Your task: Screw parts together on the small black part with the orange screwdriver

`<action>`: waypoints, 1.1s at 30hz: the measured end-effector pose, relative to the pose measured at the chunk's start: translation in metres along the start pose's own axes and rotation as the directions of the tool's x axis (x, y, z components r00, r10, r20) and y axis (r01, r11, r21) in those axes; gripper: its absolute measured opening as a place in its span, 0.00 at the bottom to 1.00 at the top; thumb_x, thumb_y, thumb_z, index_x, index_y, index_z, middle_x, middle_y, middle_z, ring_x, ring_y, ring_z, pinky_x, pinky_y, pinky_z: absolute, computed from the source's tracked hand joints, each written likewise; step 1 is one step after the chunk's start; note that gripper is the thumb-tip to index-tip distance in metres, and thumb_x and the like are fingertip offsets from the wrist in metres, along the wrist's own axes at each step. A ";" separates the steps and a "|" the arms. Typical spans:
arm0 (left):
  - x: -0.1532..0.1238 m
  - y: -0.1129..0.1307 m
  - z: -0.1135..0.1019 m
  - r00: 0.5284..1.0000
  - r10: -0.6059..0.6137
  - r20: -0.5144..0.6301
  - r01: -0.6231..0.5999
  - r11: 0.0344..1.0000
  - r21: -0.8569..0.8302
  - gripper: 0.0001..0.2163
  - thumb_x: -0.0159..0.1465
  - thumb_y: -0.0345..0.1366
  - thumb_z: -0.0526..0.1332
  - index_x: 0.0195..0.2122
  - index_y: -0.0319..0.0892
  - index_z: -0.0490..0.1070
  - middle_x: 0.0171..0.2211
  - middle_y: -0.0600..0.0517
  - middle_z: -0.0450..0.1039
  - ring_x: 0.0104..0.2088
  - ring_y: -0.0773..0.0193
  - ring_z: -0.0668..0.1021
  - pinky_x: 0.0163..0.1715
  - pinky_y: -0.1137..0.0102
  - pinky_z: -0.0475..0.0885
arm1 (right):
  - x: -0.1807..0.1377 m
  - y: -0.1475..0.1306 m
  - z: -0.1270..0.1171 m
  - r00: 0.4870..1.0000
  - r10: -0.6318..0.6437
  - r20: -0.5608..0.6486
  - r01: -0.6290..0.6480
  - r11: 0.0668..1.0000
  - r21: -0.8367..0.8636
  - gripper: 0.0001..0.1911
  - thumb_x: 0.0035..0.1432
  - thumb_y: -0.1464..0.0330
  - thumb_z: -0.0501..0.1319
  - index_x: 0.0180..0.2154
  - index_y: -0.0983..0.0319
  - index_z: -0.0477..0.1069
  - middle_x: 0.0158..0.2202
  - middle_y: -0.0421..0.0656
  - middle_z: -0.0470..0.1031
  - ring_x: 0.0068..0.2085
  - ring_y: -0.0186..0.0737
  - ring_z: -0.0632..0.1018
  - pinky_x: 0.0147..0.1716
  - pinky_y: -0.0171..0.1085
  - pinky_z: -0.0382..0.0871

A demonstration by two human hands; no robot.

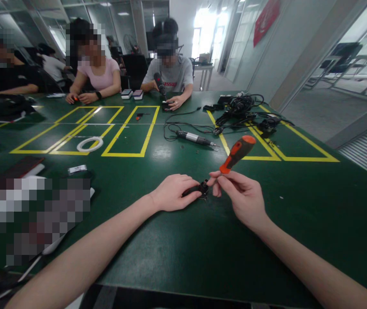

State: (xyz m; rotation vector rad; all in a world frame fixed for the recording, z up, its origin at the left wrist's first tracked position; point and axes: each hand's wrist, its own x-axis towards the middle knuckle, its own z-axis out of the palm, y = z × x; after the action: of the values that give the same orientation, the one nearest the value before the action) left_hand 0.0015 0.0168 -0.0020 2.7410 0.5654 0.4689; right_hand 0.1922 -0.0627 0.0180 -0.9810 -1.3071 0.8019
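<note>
My left hand (172, 193) rests on the green table (177, 240), fingers curled around a small black part (199, 189) and pinning it to the surface. My right hand (243, 195) grips a screwdriver (237, 153) with an orange and black handle; the handle tilts up and to the right. Its tip points down at the black part, between my two hands. The shaft is mostly hidden by my fingers.
An electric screwdriver (193, 137) with its cable lies beyond my hands. A tangle of black cables (244, 112) sits at the far right. Yellow tape rectangles (128, 131) and a white ring (89, 144) mark the table. Three people sit at the far side. Devices lie at left.
</note>
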 end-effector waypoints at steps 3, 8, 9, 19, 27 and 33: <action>0.000 0.000 0.000 1.000 -0.005 -0.004 0.005 1.000 -0.001 0.12 0.73 0.41 0.54 0.40 0.40 0.73 0.31 0.51 0.74 0.33 0.63 0.76 0.36 0.69 0.67 | -0.001 0.001 0.001 1.000 -0.007 0.015 0.005 0.996 0.084 0.13 0.62 0.56 0.68 0.39 0.59 0.76 0.30 0.42 0.81 0.24 0.35 0.77 0.25 0.35 0.75; -0.001 -0.001 0.002 1.000 0.000 -0.017 0.000 1.000 -0.004 0.12 0.72 0.41 0.55 0.39 0.40 0.73 0.34 0.50 0.77 0.34 0.61 0.77 0.36 0.68 0.69 | -0.002 0.000 0.000 1.000 -0.012 -0.003 0.013 1.000 0.015 0.12 0.59 0.60 0.71 0.31 0.60 0.75 0.31 0.43 0.81 0.25 0.34 0.75 0.26 0.34 0.75; -0.001 -0.001 0.003 1.000 -0.002 -0.022 0.002 1.000 -0.006 0.12 0.72 0.41 0.55 0.42 0.40 0.73 0.35 0.50 0.77 0.35 0.61 0.78 0.37 0.68 0.69 | -0.002 -0.001 0.000 1.000 -0.022 -0.006 0.022 1.000 -0.009 0.11 0.58 0.61 0.71 0.30 0.60 0.75 0.31 0.43 0.80 0.25 0.34 0.75 0.26 0.34 0.75; -0.001 -0.003 0.005 0.998 -0.020 -0.064 0.018 0.999 -0.039 0.13 0.70 0.43 0.57 0.48 0.40 0.74 0.31 0.51 0.77 0.31 0.62 0.77 0.34 0.69 0.68 | 0.000 -0.002 -0.002 0.999 -0.003 -0.049 0.001 0.999 -0.052 0.08 0.56 0.63 0.72 0.33 0.60 0.78 0.28 0.42 0.79 0.22 0.35 0.75 0.23 0.35 0.75; 0.000 -0.003 0.004 0.998 -0.040 -0.038 0.039 0.999 -0.029 0.13 0.70 0.44 0.57 0.46 0.41 0.74 0.34 0.50 0.78 0.34 0.62 0.78 0.36 0.69 0.70 | -0.003 -0.002 0.000 0.999 0.027 -0.018 -0.027 1.000 -0.009 0.11 0.56 0.61 0.72 0.34 0.60 0.76 0.28 0.42 0.81 0.24 0.36 0.77 0.26 0.36 0.78; 0.000 -0.001 0.004 0.999 -0.041 -0.034 0.040 0.999 -0.030 0.11 0.70 0.43 0.58 0.43 0.41 0.74 0.32 0.52 0.76 0.33 0.63 0.77 0.35 0.69 0.69 | 0.000 -0.001 -0.004 1.000 0.029 0.003 -0.029 0.999 -0.046 0.12 0.57 0.59 0.72 0.31 0.60 0.78 0.30 0.43 0.79 0.25 0.36 0.75 0.25 0.36 0.75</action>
State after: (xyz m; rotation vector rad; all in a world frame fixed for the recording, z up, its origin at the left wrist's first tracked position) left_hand 0.0027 0.0172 -0.0062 2.6931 0.6164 0.5124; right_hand 0.1957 -0.0631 0.0187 -1.0369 -1.3221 0.7995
